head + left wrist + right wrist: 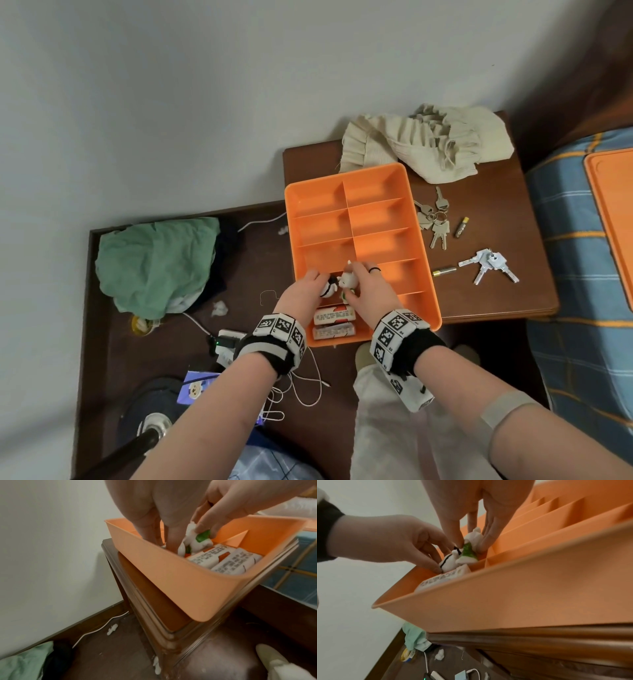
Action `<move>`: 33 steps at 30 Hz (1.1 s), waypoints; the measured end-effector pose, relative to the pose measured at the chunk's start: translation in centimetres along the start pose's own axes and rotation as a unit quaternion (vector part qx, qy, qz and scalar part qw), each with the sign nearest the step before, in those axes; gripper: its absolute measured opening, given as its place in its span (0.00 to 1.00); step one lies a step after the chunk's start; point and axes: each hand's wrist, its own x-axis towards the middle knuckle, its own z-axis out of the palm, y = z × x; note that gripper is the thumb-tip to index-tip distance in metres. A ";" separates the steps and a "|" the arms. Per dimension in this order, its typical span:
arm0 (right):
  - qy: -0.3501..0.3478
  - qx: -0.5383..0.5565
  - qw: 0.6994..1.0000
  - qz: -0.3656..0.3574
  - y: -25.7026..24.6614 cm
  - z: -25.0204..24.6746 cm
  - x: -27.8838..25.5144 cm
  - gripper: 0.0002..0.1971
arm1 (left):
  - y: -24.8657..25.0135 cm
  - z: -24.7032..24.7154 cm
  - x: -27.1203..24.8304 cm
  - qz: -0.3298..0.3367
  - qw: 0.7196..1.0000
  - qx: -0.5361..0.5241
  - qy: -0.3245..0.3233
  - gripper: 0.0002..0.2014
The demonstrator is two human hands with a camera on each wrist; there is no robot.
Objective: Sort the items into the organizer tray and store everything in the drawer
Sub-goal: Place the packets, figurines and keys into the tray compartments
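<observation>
The orange organizer tray [373,214] sits on a brown nightstand [479,212]. Both hands reach into its near-left compartments. My left hand [310,286] pinches a small white figurine with black stripes [448,562]. Beside it, my right hand [364,286] pinches a white and green figurine [467,553] between thumb and fingers. The two figurines touch, just above two white printed packets [214,558] lying in the nearest left compartment. Two key bunches [433,219] [489,263] and two batteries [461,227] [444,271] lie on the nightstand right of the tray.
A beige pleated cloth [428,140] lies behind the tray. An orange lid [613,212] rests on the checked bed at the right. On the dark floor at the left are a green cloth [157,263], white cables [308,387] and small devices.
</observation>
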 end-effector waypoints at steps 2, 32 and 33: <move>0.008 0.012 1.000 0.015 0.0 0.1 0.0 0.16 | 0.0 0.1 0.0 0.003 1.000 0.003 -0.003 0.17; 0.098 0.101 0.987 0.083 1.3 0.5 2.9 0.08 | -1.6 -0.3 1.7 0.094 0.995 0.011 0.020 0.21; 0.099 0.107 0.985 0.086 1.3 0.4 3.1 0.08 | -1.5 -0.4 1.8 0.091 0.996 0.007 0.021 0.20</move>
